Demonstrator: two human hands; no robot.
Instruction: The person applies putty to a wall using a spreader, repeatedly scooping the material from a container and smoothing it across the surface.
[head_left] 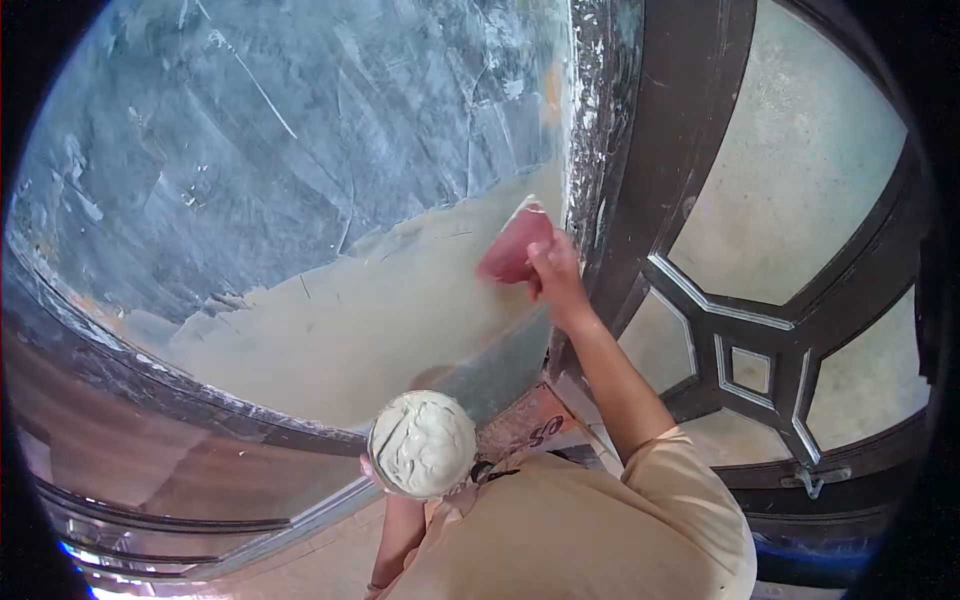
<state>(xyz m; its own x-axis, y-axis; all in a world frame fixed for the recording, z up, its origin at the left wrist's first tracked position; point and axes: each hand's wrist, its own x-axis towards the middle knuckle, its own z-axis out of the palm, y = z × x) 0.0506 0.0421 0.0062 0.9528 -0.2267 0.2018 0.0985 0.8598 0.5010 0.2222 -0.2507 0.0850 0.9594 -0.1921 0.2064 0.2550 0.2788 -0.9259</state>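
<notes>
My right hand [556, 270] is wrapped round a red putty spreader [518, 243], its blade tilted close against the wall near the dark frame. Whitish putty clings to the spreader's upper corner. A smooth cream putty band [380, 295] covers the lower part of the wall, below a rough grey-blue surface [300, 130] with scratches and streaks. Low in front of my body, my left hand [368, 468] grips a round tub of putty [423, 444] from the side and below. The tub is heaped with thick off-white paste; most of that hand is hidden under it.
On the right stands a dark door [690, 150] with pale panes and a latch [813, 482] near its bottom. A paint-spattered frame [598, 120] edges the wall. An orange printed container [530, 425] sits below, close to my body.
</notes>
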